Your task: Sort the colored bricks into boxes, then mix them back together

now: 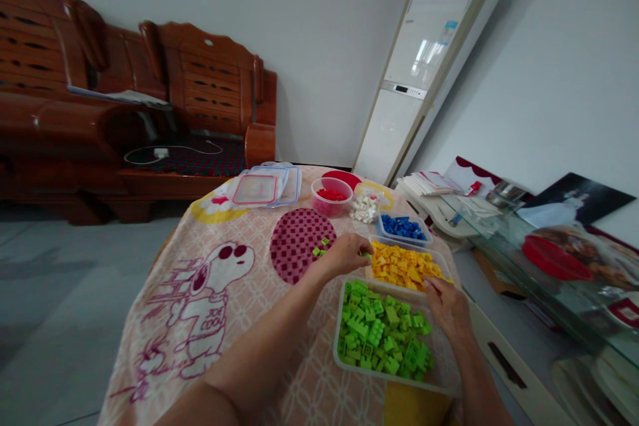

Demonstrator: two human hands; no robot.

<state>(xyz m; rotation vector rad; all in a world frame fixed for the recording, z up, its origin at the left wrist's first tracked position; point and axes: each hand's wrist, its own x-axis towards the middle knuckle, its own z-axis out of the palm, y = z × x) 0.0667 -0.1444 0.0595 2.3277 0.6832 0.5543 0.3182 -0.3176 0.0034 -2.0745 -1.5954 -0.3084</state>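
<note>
A clear box of green bricks (382, 333) stands near the table's front edge. Behind it is a box of yellow bricks (404, 266). My left hand (349, 254) is over the left end of the yellow box, fingers closed on a small green brick (367, 254). At the right end of the yellow box, my right hand (446, 303) has its fingertips pressed together by the rim; what they hold, if anything, is too small to name. A few loose green bricks (319, 251) lie on the cloth's dark round patch, left of my left hand.
Blue bricks (401, 227), white bricks (366, 207) and a pink tub (328, 205) of red bricks stand farther back. Stacked lids (256, 190) lie at the back left. A glass shelf (519, 253) with bags and papers is on the right.
</note>
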